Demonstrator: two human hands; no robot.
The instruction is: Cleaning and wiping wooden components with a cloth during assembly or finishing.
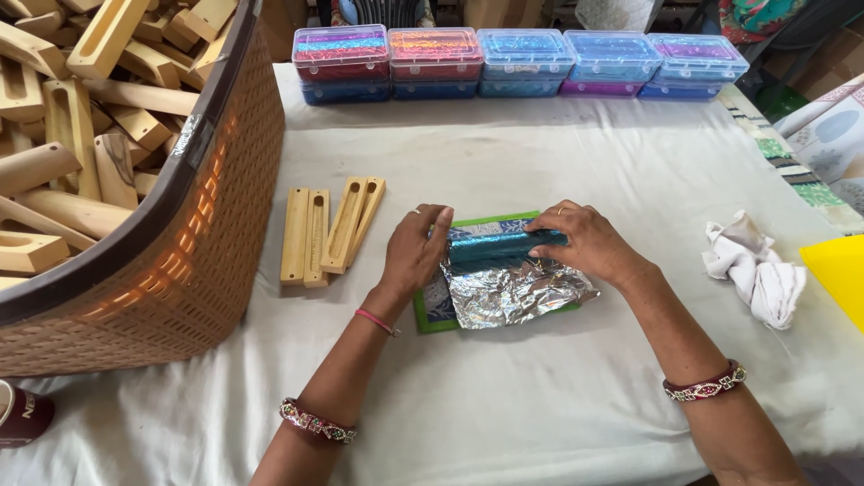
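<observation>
Fingers (430,225) of both hands press teal foil-wrapped block (504,247).

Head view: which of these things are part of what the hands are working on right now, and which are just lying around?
In hand:
left hand
right hand
teal foil-wrapped piece
silver foil sheet
green-edged board

Lying about:
four wooden pieces
basket of wooden pieces
row of plastic boxes
white cloth
yellow sheet
</observation>
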